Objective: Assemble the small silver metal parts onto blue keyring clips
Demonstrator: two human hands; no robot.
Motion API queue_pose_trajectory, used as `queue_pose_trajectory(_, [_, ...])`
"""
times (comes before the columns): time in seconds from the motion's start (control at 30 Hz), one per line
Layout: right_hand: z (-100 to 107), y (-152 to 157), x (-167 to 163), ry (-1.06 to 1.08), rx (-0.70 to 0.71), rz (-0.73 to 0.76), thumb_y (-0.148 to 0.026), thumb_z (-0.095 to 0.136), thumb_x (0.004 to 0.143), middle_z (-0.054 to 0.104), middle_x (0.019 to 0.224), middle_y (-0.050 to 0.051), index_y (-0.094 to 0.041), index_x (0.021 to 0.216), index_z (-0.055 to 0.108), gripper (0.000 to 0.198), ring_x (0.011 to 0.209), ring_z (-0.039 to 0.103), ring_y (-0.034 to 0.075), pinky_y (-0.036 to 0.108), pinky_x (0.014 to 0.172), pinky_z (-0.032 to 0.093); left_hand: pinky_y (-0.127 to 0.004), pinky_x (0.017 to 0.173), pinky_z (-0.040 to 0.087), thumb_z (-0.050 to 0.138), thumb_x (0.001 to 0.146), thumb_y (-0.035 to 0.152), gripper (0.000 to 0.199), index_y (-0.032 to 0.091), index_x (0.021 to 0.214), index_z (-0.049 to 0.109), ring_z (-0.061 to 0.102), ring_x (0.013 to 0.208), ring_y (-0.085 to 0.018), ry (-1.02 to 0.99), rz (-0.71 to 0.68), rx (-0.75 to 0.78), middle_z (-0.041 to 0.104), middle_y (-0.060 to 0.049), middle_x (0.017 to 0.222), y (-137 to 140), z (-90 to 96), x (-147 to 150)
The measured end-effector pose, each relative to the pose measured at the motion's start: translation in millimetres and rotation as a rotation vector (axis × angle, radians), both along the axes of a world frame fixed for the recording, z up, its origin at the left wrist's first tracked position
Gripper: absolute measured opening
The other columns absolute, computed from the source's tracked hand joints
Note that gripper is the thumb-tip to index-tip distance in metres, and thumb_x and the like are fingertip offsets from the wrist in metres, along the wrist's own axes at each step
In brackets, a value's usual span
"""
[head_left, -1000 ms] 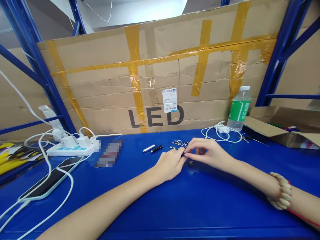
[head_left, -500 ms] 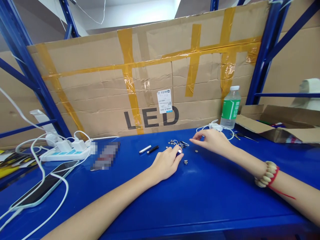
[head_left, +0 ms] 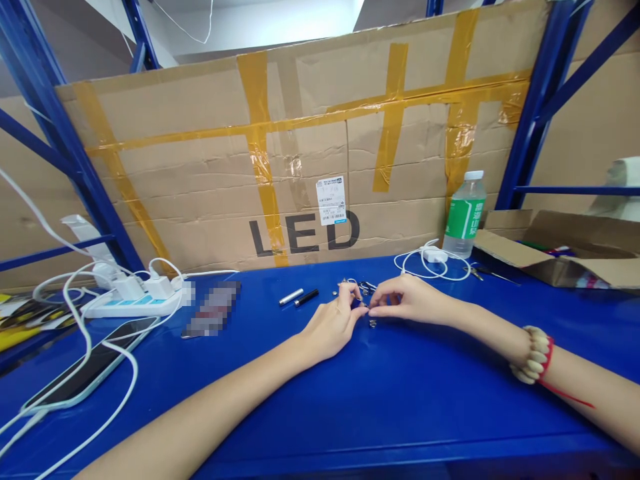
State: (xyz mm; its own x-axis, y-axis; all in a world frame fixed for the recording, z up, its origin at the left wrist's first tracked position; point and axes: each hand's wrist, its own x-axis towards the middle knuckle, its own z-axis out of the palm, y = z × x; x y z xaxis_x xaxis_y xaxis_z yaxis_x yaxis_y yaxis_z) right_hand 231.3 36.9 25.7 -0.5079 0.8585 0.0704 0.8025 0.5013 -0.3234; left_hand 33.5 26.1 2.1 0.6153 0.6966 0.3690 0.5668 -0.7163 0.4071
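Pinching a tiny dark part (head_left: 364, 305) between fingertips of left hand (head_left: 334, 325) and right hand (head_left: 406, 301), over blue table (head_left: 380, 400); small metal pieces (head_left: 356, 288) just behind, two pens (head_left: 300, 297) near the left hand

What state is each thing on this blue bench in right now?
Left hand: fingertips pinched on a small part, too small to tell.
Right hand: fingertips pinched, meeting the left's.
Water bottle: upright, capped.
Phone: flat, screen dark, cable attached.
Power strip: chargers plugged in.
Cardboard box: flaps open.
Silver tube: lying flat.
Black tube: lying beside it.
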Motion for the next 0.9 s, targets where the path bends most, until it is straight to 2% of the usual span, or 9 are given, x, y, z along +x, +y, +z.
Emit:
queue_pose_trajectory(0.17, [-7.3,4.1,2.4,0.018,0.009,0.080,-0.074,0.029,0.060,0.052,0.078,-0.007,-0.018,0.101,0.057,0.074,0.056,0.033,-0.024,-0.009,0.052,0.017,-0.028,0.071,0.041,0.029,0.092,0.029,0.016,0.020,0.105,0.028,0.057,0.087,-0.017,0.017,-0.007,-0.017,0.054,-0.004,0.101,-1.5,3.3,-0.9])
queue_pose_trajectory(0.3, [-6.3,3.3,2.3,0.004,0.027,0.099,-0.075,0.030,0.059,0.053,0.080,-0.007,-0.017,0.102,0.056,0.076,0.058,0.031,-0.024,-0.010,0.054,0.018,-0.026,0.068,0.041,0.030,0.092,0.030,0.015,0.021,0.104,0.030,0.057,0.086,-0.017,0.023,-0.001,0.005,0.055,-0.002,0.100,-1.9,3.1,-0.9])
queue_pose_trajectory(0.37, [-1.9,2.1,2.0,-0.016,0.030,0.044,-0.076,0.029,0.058,0.053,0.083,-0.008,-0.021,0.102,0.056,0.076,0.059,0.030,-0.024,-0.010,0.055,0.017,-0.026,0.066,0.041,0.030,0.092,0.030,0.016,0.020,0.104,0.029,0.057,0.082,-0.016,0.004,0.003,-0.002,0.055,-0.002,0.096,-1.6,2.2,-0.8])
queue_pose_trajectory(0.47, [6.8,2.6,5.0,0.000,0.096,-0.152,-0.077,0.026,0.060,0.052,0.087,-0.011,-0.027,0.098,0.056,0.070,0.056,0.025,-0.024,-0.008,0.051,0.011,-0.026,0.067,0.041,0.029,0.092,0.029,0.020,0.020,0.109,0.026,0.057,0.080,-0.016,-0.022,-0.004,-0.023,0.056,-0.002,0.092,-1.4,2.0,-0.7])
queue_pose_trajectory(0.57, [12.3,7.0,12.9,-0.003,0.150,-0.327,-0.079,0.021,0.060,0.052,0.089,-0.013,-0.028,0.092,0.059,0.071,0.053,0.019,-0.023,-0.005,0.049,0.007,-0.026,0.069,0.042,0.029,0.092,0.028,0.023,0.021,0.113,0.025,0.057,0.083,-0.015,-0.030,-0.017,-0.033,0.056,-0.002,0.092,-1.9,3.2,-0.6])
queue_pose_trajectory(0.73, [7.8,14.4,23.1,-0.140,0.040,-0.364,-0.085,0.027,0.050,0.052,0.091,-0.014,-0.031,0.088,0.060,0.074,0.051,0.015,-0.021,-0.003,0.048,0.007,-0.026,0.069,0.041,0.031,0.092,0.031,0.024,0.021,0.113,0.030,0.057,0.085,-0.016,0.000,0.013,-0.037,0.056,-0.002,0.091,-3.7,5.7,-0.1])
queue_pose_trajectory(0.9, [2.2,16.8,22.1,-0.211,-0.106,-0.343,-0.084,0.026,0.051,0.053,0.088,-0.012,-0.033,0.100,0.055,0.076,0.049,0.029,-0.020,-0.005,0.051,0.017,-0.027,0.073,0.041,0.032,0.092,0.033,0.023,0.021,0.110,0.036,0.057,0.088,-0.016,0.047,0.021,-0.024,0.057,-0.002,0.097,-6.0,9.0,0.3])
